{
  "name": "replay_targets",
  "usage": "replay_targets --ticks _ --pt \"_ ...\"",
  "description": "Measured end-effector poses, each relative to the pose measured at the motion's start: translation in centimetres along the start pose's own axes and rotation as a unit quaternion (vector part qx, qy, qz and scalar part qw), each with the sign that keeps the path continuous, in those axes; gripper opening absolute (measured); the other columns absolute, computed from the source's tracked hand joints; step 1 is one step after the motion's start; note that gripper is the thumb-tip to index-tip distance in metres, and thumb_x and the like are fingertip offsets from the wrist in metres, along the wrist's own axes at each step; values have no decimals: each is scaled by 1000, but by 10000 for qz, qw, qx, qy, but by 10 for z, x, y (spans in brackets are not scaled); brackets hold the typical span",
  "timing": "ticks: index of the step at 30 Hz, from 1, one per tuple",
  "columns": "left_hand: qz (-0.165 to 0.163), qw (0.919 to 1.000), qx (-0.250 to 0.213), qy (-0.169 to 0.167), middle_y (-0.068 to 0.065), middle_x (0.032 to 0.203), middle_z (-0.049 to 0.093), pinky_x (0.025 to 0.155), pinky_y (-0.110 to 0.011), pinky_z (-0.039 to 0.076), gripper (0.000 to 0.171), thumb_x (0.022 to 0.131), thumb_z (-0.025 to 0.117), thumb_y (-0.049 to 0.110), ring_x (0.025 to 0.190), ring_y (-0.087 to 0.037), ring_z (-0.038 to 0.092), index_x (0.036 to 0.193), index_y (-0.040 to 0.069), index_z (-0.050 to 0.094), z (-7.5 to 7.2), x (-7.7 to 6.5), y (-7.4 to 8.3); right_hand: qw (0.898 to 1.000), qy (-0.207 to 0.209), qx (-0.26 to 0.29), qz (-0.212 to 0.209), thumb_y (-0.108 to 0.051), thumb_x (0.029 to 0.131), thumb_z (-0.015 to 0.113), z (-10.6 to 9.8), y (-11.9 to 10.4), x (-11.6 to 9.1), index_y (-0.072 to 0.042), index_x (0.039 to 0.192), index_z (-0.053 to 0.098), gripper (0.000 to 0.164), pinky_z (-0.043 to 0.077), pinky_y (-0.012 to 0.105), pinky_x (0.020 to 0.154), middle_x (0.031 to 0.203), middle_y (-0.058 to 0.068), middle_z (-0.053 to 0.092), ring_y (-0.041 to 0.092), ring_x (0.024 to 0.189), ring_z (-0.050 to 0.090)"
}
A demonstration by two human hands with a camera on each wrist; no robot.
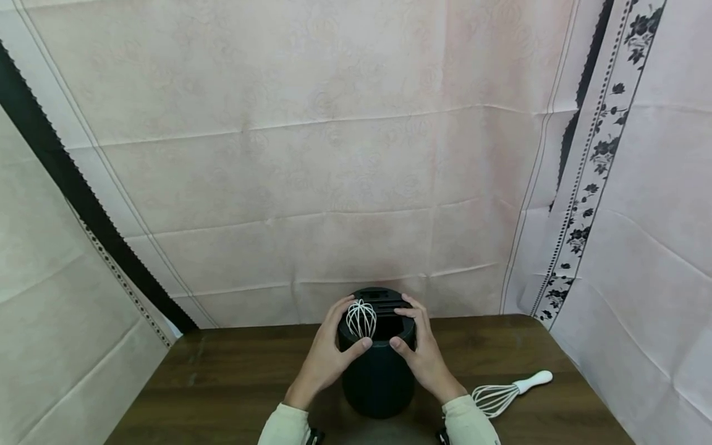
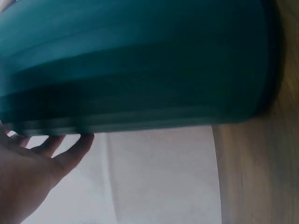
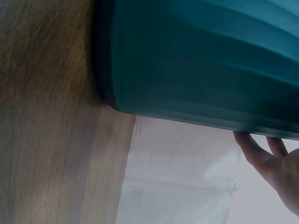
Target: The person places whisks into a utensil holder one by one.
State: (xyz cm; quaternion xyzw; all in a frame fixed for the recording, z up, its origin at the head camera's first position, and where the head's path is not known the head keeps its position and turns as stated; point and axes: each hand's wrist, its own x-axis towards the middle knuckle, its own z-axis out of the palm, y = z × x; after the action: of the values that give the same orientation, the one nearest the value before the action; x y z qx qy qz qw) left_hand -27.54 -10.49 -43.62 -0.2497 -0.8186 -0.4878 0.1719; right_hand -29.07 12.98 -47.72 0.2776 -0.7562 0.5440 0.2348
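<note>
A dark green utensil holder [image 1: 378,386] with a divided top stands upright on the table. One white whisk [image 1: 361,319] sits in its left opening, wire loops upward, its handle hidden inside. My left hand [image 1: 327,353] grips the holder's upper left side, thumb at the front rim beside the wires. On the opposite side my right hand [image 1: 425,353] holds the rim, thumb in front and fingers reaching round the back. Both wrist views show fingertips against the smooth green wall [image 2: 154,79]. To the right of the right forearm lies a second white whisk [image 1: 512,390], handle pointing right.
The brown wooden table [image 1: 239,383] spreads out on both sides of the holder. Pale creased cloth [image 1: 345,185] hangs behind its back edge. More cloth hangs at the left and right, the right one bearing a dark floral border [image 1: 592,185].
</note>
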Motion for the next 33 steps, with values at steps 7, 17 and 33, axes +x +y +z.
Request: replay_targets --ticks 7,17,33 --pt "-178 9989 -396 193 6 159 48 114 -58 41 58 97 77 38 143 -21 50 151 26 57 -1 -1 12 10000 -29 33 -16 -51 103 65 2 0 -2 -26 146 48 52 27 74 114 170 1 26 38 154 28" --pt "-494 9974 -508 -140 6 160 46 111 -64 43 50 97 79 36 143 -26 49 144 32 63 -15 1 22 9999 -114 106 -71 -56 104 60 -1 -1 -1 -25 148 46 56 26 76 114 171 2 25 41 155 26" --pt "-355 9986 -221 -335 7 169 32 117 -69 31 68 96 76 43 154 -30 34 156 29 49 -8 -2 10 9997 -169 143 -44 -58 103 61 -3 1 2 -23 147 47 58 26 76 114 170 4 25 48 153 26"
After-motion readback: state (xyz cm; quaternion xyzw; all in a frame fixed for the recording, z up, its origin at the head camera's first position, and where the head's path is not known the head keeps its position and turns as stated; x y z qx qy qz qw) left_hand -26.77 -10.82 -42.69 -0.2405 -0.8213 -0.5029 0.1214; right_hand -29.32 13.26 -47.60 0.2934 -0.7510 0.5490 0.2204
